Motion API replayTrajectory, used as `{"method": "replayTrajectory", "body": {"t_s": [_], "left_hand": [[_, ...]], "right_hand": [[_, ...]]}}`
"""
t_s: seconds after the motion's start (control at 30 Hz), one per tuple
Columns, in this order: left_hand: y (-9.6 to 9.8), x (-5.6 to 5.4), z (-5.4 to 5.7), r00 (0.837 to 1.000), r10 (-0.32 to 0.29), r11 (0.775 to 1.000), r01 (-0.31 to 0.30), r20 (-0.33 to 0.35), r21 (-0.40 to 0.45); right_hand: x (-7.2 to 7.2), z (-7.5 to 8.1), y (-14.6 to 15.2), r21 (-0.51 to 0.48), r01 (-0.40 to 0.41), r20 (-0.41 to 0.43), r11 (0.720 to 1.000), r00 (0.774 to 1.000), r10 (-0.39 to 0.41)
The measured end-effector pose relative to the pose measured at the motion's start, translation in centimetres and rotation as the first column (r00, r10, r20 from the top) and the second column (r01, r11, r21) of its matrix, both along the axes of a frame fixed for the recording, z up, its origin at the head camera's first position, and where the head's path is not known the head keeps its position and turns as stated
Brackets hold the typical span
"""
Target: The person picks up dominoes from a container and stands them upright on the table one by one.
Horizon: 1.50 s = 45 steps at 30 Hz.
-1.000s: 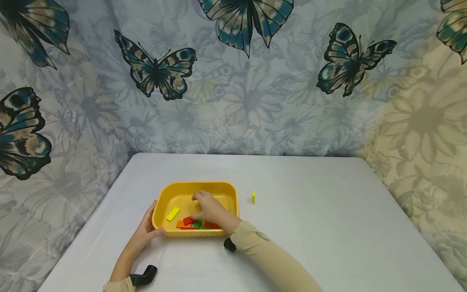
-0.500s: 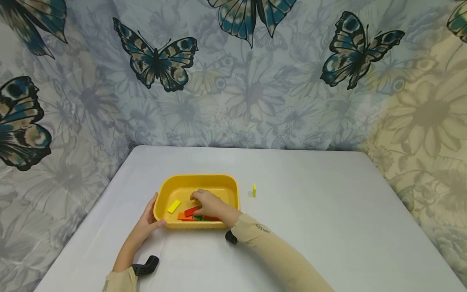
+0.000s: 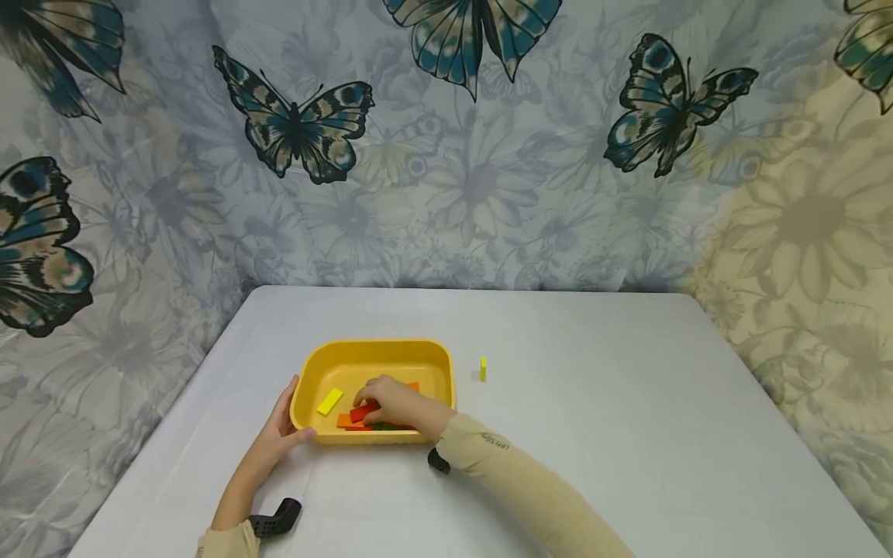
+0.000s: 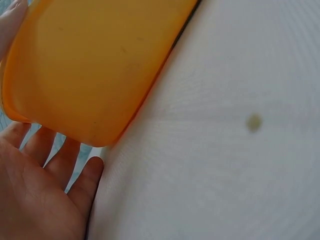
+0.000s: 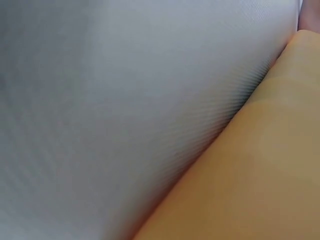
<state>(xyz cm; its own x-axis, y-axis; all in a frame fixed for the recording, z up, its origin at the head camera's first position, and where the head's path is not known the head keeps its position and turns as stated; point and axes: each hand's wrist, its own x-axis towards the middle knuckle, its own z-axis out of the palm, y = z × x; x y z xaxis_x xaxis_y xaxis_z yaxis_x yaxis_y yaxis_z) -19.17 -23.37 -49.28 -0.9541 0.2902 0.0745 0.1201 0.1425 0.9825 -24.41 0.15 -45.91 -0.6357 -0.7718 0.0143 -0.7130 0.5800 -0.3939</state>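
A yellow tray (image 3: 377, 350) stands on the white table, with flat red, orange, green and yellow blocks inside. My left hand (image 3: 274, 435) holds the tray's left end, thumb at the front rim and fingers along the side; the left wrist view shows those fingers against the tray wall (image 4: 90, 75). Inside the tray, my right hand (image 3: 398, 404) curls over the pile and has a red block (image 3: 361, 413) between thumb and fingertips. Part of the pile is hidden under that hand. A yellow block (image 3: 330, 401) lies apart at the tray's left.
One thin yellow block (image 3: 483, 369) stands on edge on the table (image 3: 593, 387), right of the tray. A patterned cloth with butterflies (image 3: 481, 186) hangs behind the table and along its sides. In the right wrist view, the tray's outer wall (image 5: 250, 175) fills the lower right.
My right hand has lowered from above the pile onto the red block, its fingers closing around it. The left hand keeps its hold on the tray. The head view shifts slightly.
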Motion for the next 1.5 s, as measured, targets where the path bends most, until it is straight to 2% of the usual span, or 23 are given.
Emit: {"method": "replayTrajectory", "body": {"t_s": [0.17, 0.33, 0.57, 0.77, 0.97, 1.13, 1.3, 1.5], "left_hand": [[0.0, -0.5, 0.0, 1.000, -0.007, 1.000, 0.007, 0.001, -0.012], [0.2, -1.1, 0.1, 1.000, -0.022, 1.000, 0.022, -0.006, -0.022], [0.0, -0.8, -0.4, 1.000, -0.016, 1.000, 0.016, -0.010, -0.020], [-0.3, -0.2, -0.6, 1.000, -0.009, 0.999, 0.008, -0.027, -0.039], [-0.5, 0.3, -0.5, 0.999, 0.006, 1.000, -0.006, -0.053, -0.008], [-0.2, 0.7, -0.7, 0.999, -0.022, 1.000, 0.023, -0.050, 0.019], [0.1, 0.9, -0.7, 0.999, 0.004, 1.000, -0.002, -0.050, 0.024], [-0.2, 0.9, -0.5, 0.999, 0.004, 1.000, -0.003, -0.047, 0.011]], "right_hand": [[0.0, 0.1, 0.2, -0.041, 0.051, 0.026, 0.998, 0.998, -0.050], [-0.3, 0.2, 0.6, -0.139, 0.111, 0.074, 0.984, 0.992, -0.102], [-0.1, 0.3, 0.4, -0.245, 0.166, 0.228, 0.955, 0.967, -0.110], [0.2, 0.7, 0.6, -0.354, 0.187, 0.286, 0.916, 0.954, -0.085], [0.5, 1.4, 1.4, -0.451, 0.172, 0.276, 0.876, 0.960, -0.047], [1.1, 1.8, 2.9, -0.490, 0.159, 0.274, 0.857, 0.961, -0.022], [1.6, 2.3, 4.2, -0.517, 0.165, 0.269, 0.840, 0.963, -0.024], [1.1, 2.4, 5.2, -0.610, 0.135, 0.242, 0.781, 0.970, 0.021]]}}
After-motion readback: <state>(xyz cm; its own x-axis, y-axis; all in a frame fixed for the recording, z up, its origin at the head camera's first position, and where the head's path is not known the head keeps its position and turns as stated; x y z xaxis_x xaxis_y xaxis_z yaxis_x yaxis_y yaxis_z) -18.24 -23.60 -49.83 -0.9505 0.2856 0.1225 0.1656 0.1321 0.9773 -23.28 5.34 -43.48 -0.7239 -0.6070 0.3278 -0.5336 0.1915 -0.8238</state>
